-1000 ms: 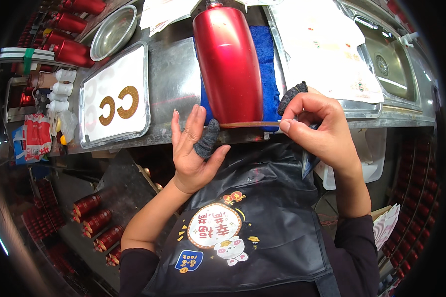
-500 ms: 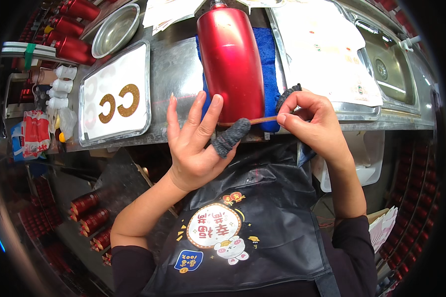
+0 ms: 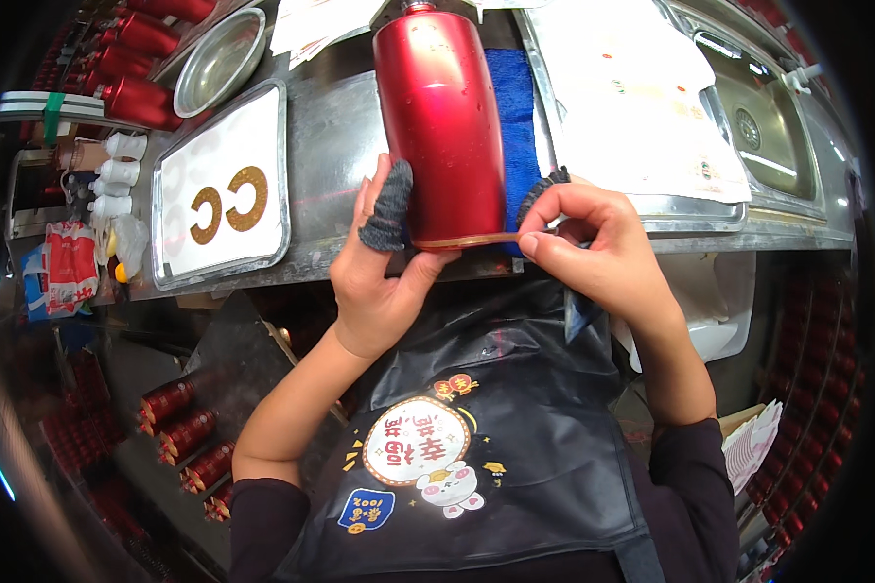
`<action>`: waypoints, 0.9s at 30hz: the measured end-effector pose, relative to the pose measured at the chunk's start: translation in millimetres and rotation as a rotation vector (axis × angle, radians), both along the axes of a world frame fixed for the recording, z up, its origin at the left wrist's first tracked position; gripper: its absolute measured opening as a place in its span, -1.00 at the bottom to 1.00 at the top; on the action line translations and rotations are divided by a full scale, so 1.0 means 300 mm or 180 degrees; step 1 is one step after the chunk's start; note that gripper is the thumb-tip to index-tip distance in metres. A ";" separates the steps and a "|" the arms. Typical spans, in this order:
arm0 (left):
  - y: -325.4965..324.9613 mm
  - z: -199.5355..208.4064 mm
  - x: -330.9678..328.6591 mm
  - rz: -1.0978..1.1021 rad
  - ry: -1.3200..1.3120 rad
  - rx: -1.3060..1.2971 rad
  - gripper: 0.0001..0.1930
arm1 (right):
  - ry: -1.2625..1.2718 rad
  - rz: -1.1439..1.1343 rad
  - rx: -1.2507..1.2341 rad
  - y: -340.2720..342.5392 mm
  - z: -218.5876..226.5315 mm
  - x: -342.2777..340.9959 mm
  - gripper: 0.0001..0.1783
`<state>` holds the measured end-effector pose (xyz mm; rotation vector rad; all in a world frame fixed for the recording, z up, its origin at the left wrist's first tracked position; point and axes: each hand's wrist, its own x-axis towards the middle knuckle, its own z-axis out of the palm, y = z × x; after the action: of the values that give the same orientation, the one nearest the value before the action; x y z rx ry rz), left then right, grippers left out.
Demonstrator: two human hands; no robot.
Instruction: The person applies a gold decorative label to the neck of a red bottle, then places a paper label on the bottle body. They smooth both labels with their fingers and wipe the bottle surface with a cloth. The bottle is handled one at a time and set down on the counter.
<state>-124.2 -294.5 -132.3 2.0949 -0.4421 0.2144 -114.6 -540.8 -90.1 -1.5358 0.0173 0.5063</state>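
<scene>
A shiny red bottle [image 3: 442, 126] lies on a blue towel [image 3: 517, 126], its base toward me and its neck away. My left hand [image 3: 374, 277] grips the bottle's lower left side, thumb against the base edge; a dark grey knitted finger cover is on one finger. Along the rim of the base runs a thin gold-brown strip [image 3: 486, 238], lying against the left part of it. Between thumb and forefinger my right hand [image 3: 593, 243] pinches the strip's free end, just right of the base. Another knitted cover shows on a right finger.
A tray [image 3: 222, 255] with white sheet and two curved gold strips [image 3: 248, 194] stands left. Beyond are a metal bowl [image 3: 221, 63] and more red bottles [image 3: 141, 102]. White printed sheets [image 3: 632, 117] cover a tray at right, beside a sink [image 3: 763, 126]. The metal counter's front edge runs before me.
My left hand has gone from spread fingers in front of the base to gripping the bottle's left side. The bottle has shifted slightly left. My right hand, still pinching the strip, has moved slightly left.
</scene>
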 end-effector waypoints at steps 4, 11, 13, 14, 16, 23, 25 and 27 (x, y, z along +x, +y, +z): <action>0.048 -0.004 -0.078 -0.0041 -0.0417 0.0609 -0.36 | -0.0158 -0.0084 -0.0055 0.002 0.044 -0.006 -0.91; 0.068 -0.033 -0.094 -0.0226 -0.0622 0.0926 -0.53 | -0.0229 -0.0119 -0.0073 -0.020 0.063 -0.018 -0.91; 0.061 -0.030 -0.087 -0.0251 -0.0709 0.0999 -0.54 | -0.0188 -0.0154 -0.0082 -0.025 0.049 -0.015 -0.91; 0.057 -0.024 -0.083 -0.0260 -0.0751 0.1038 -0.55 | -0.0185 -0.0173 -0.0090 -0.026 0.040 -0.015 -0.91; 0.050 -0.009 -0.075 -0.0293 -0.0818 0.1072 -0.56 | -0.0174 -0.0198 -0.0098 -0.028 0.023 -0.014 -0.91; 0.021 0.030 -0.058 -0.0326 -0.0898 0.1284 -0.56 | -0.0085 -0.0152 -0.0036 -0.021 0.003 0.001 -0.92; 0.024 0.030 -0.062 -0.0300 -0.0906 0.1148 -0.56 | -0.0006 -0.0161 -0.0004 -0.016 0.024 -0.004 -0.92; 0.035 0.026 -0.069 -0.0233 -0.0854 0.1070 -0.56 | -0.0140 -0.0205 0.0129 -0.007 0.051 -0.013 -0.92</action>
<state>-144.8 -284.1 -124.4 2.3822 -0.7578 0.4039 -118.5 -543.0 -74.9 -1.5015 0.0223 0.4195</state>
